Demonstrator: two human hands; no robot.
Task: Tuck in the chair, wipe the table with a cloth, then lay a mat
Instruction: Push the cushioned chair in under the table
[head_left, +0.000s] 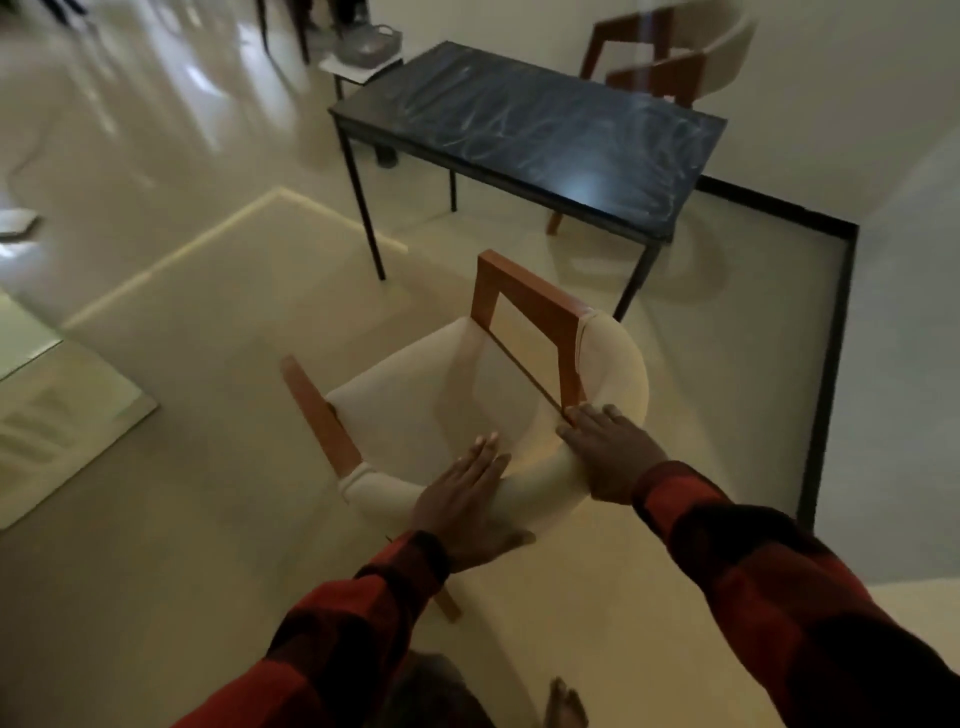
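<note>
Presently, both hands rest on the curved, cream-upholstered backrest of the chair (467, 395). The left hand (465, 499) lies flat with straight fingers pressed against the outer face of the backrest, near its middle. The right hand (608, 452) lies over the top of the backrest further to the right, fingers extended and reaching down to the point where the right wooden armrest frame meets the upholstery. Neither hand is curled round the chair; both lie open against it, set apart from each other along the backrest curve. Both forearms wear red-and-black checked sleeves.

The chair stands on the pale glossy floor (182, 467), clear of the bench (524, 135) and not tucked beneath it. Its seat faces away from the person, toward the near corner of the bench. Its frame is reddish-brown wood (two armrest frames and one rear leg are visible).

The bench has a dark, veined top on thin black legs. A second chair (675, 57) of the same type stands at its far side, by the wall. Beyond the far left end of the bench, a small side table (358, 73) carries a grey basket (371, 44). A bare foot (566, 704) shows at the lower edge of the view.
</note>
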